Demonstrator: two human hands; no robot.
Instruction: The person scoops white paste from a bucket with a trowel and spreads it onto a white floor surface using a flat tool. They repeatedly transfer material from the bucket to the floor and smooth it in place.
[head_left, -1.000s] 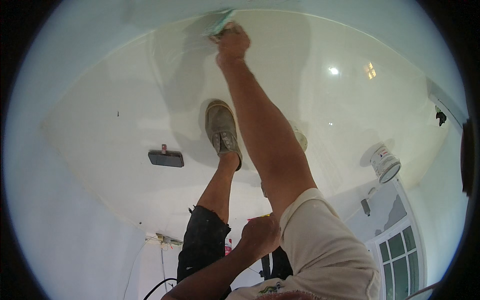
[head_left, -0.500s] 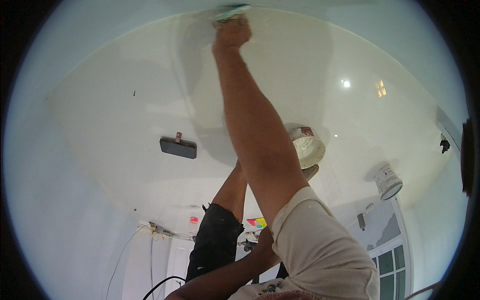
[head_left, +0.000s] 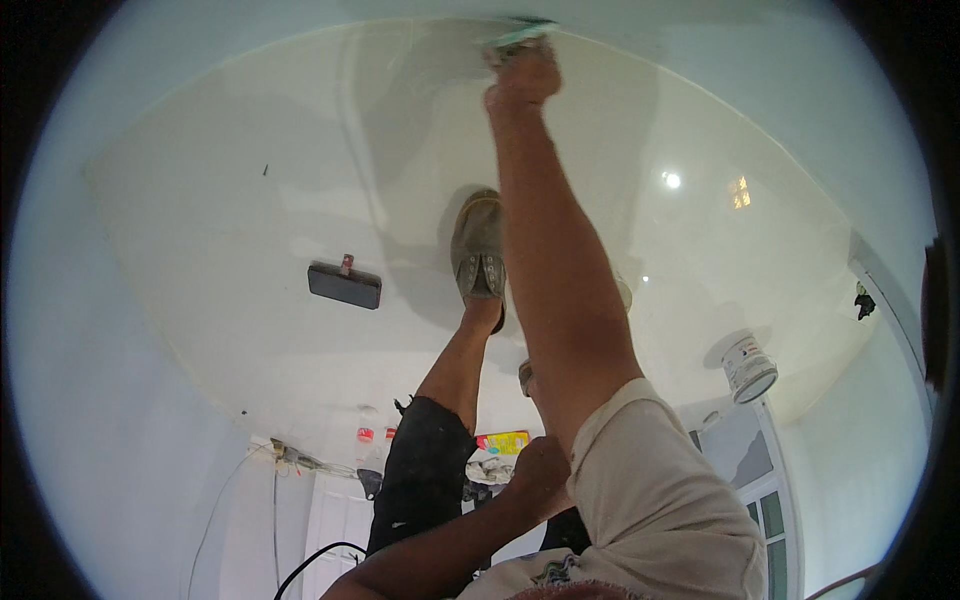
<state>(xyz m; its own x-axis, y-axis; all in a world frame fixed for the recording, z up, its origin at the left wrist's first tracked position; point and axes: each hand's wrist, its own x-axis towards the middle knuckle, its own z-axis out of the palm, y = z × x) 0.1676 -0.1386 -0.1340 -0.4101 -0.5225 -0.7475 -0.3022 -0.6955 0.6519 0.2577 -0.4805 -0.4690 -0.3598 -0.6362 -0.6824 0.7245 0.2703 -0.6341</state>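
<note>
My right arm stretches far forward. My right hand [head_left: 527,82] is closed around a flat tool with a pale green edge [head_left: 520,40], blurred by motion, against the white wall where it meets the floor. Its exact kind cannot be made out. My left hand [head_left: 541,474] is held close to my body beside the beige right sleeve, its fingers curled in; whatever they hold, if anything, is hidden. Below my right arm, a pale bucket [head_left: 625,293] shows only a sliver of its rim. My grey shoe [head_left: 477,245] stands on the glossy pale floor.
A wide dark-bladed tool [head_left: 344,285] with a red-marked handle lies on the floor at left. A white tub [head_left: 748,368] rests at right. Near the back are a yellow and red packet [head_left: 503,442], bottles with red labels [head_left: 365,435] and cables [head_left: 300,455].
My right hand has slid to the right along the wall's foot with the flat tool. My shoe has come forward into view, and the bucket is now mostly hidden behind my arm.
</note>
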